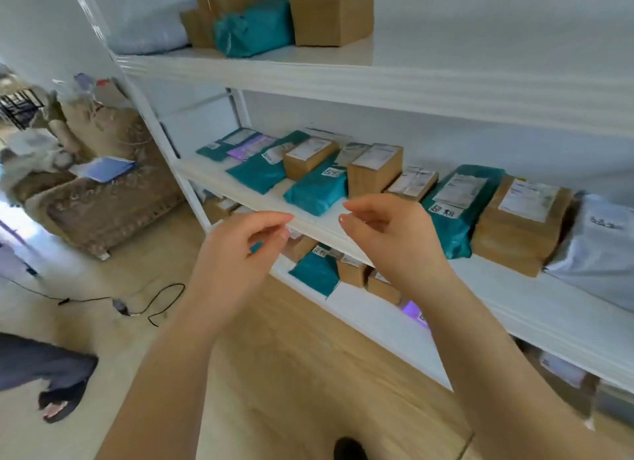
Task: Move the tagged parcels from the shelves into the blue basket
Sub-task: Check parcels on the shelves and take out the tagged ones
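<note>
Two empty hands, left (240,250) and right (387,240), hover with fingers loosely curled before the middle shelf (480,288). There lie roughly five teal bags (319,190), four brown boxes (374,171) and one grey bag (597,250), the last cut off at the frame edge. Lower-shelf parcels are partly hidden by the hands; no blue basket shows.
</note>
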